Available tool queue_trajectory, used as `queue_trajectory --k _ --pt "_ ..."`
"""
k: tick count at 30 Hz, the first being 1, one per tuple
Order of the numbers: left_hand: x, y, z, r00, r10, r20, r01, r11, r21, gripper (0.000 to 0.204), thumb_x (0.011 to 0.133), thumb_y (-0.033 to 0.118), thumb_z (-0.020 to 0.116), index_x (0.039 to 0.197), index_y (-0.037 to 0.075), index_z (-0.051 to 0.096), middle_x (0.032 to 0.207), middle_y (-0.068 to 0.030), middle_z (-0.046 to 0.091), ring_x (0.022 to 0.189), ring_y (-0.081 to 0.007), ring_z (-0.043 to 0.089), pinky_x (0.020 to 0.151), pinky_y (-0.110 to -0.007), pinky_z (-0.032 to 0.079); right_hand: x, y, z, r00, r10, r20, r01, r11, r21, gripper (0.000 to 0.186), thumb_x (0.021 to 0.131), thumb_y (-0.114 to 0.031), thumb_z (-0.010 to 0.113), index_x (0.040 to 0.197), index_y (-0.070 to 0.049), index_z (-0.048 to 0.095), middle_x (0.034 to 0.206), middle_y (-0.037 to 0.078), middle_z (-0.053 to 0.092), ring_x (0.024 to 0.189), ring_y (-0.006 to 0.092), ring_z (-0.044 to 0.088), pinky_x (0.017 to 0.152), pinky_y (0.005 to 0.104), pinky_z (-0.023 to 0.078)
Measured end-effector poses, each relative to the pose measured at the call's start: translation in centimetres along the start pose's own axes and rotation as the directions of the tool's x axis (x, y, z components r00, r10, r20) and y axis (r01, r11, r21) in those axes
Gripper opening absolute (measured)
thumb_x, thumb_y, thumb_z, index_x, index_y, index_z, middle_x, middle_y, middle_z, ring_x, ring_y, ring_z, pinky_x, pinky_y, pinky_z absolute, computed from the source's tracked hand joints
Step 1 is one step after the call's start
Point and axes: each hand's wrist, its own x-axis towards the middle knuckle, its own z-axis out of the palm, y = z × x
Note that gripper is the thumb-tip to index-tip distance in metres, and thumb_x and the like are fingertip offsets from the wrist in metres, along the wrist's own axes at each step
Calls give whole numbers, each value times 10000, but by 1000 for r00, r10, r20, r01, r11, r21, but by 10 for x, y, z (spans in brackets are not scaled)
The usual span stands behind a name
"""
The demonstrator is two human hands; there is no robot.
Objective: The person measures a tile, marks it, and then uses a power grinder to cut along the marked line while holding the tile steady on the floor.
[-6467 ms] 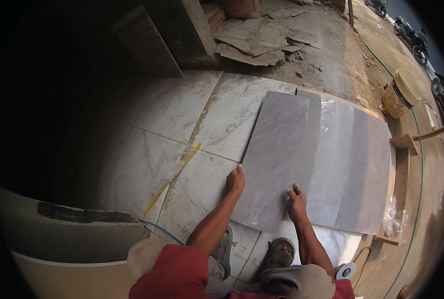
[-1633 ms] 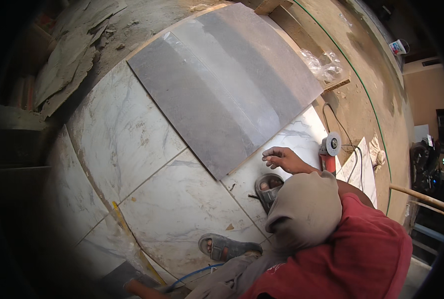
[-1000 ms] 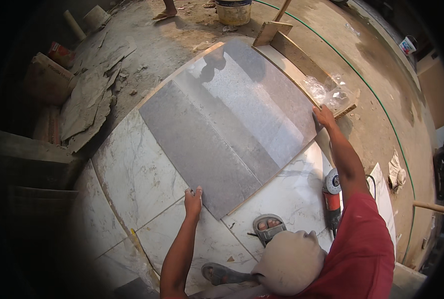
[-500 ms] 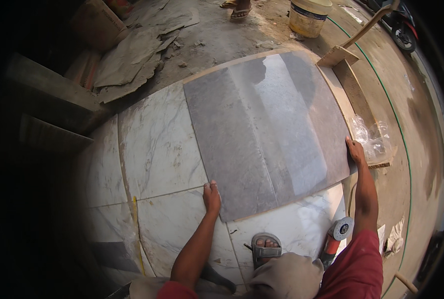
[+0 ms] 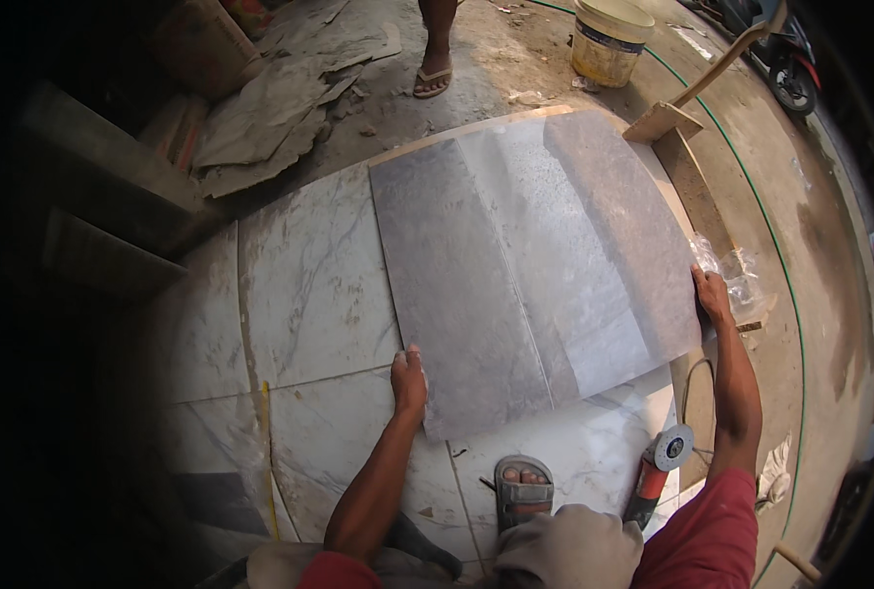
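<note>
A large grey floor tile (image 5: 456, 294) with a straight light line across it spans the space between my hands. My left hand (image 5: 409, 381) grips its left edge near the near corner, with the fingers out of sight beneath. On the opposite edge, my right hand (image 5: 712, 293) is closed round the tile's rim. Its near side looks slightly raised above the white marble-patterned tiles (image 5: 309, 285). An angle grinder (image 5: 658, 466) with a red body and a round disc lies by my right forearm, close to my sandalled foot (image 5: 525, 486).
Beyond the tile stands a person's sandalled foot (image 5: 434, 80). A dirty bucket (image 5: 609, 44), wooden boards (image 5: 690, 177) and clear plastic (image 5: 741, 280) are at the right. A green hose (image 5: 780, 236) runs along there. Broken sheets (image 5: 260, 128) lie far left; a yellow strip (image 5: 268, 452) lies near left.
The grey tile has lifted a little at its near side and shifted slightly, both hands moving with it. The bright reflection on it has changed. The other person's foot has stepped closer.
</note>
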Motion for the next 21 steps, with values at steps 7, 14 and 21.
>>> queue_trajectory --k 7,14,21 --pt "-12 52 -45 982 41 187 -22 995 -102 300 1018 296 497 1006 3 559 814 -17 510 761 -140 507 728 -292 421 -9 -46 -80 991 -40 131 40 999 1 507 954 -375 536 849 113 630 758 259 636 739 303 645 711 436 462" --pt "16 95 -96 964 183 191 -127 954 -270 448 960 340 572 1153 -64 601 1071 -106 649 979 -182 615 897 -300 459 19 -112 -148 975 -102 199 139 973 -185 538 936 -382 550 799 136 595 646 209 597 613 267 612 633 432 452" --pt "-19 177 -88 936 -30 350 201 863 -464 485 944 357 597 1169 -73 603 1013 -152 688 851 -242 685 764 -344 561 46 -131 -198 964 -135 227 187 956 -228 595 949 -428 546 655 70 409 589 53 274 525 160 380 502 434 338"
